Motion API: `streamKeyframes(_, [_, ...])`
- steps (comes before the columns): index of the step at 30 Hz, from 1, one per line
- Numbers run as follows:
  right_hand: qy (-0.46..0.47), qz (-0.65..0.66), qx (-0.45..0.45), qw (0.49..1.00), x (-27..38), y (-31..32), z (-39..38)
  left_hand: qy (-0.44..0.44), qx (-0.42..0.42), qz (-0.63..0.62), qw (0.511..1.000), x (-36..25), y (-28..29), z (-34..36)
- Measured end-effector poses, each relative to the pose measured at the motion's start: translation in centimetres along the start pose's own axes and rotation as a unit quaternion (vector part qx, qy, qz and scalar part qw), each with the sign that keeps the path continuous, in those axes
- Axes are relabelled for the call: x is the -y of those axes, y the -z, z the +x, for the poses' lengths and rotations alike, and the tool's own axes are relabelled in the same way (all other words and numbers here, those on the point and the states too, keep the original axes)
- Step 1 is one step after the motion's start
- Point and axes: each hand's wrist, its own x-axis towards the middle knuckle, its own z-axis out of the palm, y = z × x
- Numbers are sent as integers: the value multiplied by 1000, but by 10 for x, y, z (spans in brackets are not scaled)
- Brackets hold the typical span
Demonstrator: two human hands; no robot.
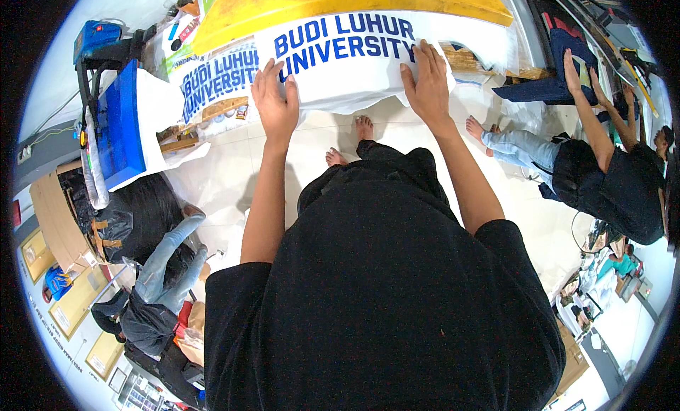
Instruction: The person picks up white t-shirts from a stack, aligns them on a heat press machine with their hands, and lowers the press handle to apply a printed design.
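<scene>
A white sheet with large blue printed lettering [340, 85] lies in front of me at the table's near edge, its lower border hanging over; whether it is cloth or film I cannot tell. My left hand [276, 103] rests at its left side, fingers stretched out near the lettering. On the right side, my right hand [427, 85] lies with its fingers extended over the sheet beside the last letters. Just beyond the sheet spans a worn yellow panel [354, 6], covering its far part. Another printed white sheet [221, 85] lies left of my left hand.
A blue panel on a black frame [126, 124] stands at the left. To the right, a person in black [602, 163] reaches over dark cloth [542, 91]. Another person [159, 297] is at lower left, near black plastic-wrapped goods [145, 212].
</scene>
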Motion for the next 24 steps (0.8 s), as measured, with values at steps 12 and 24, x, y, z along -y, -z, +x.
streamKeyframes(12, [-11,12,-16,1000,-1,-3,-2,6,5,-35,999,-6,2,1])
streamKeyframes(24, [-31,18,-4,999,2,2,0,17,14,1,1000,-6,1,-1])
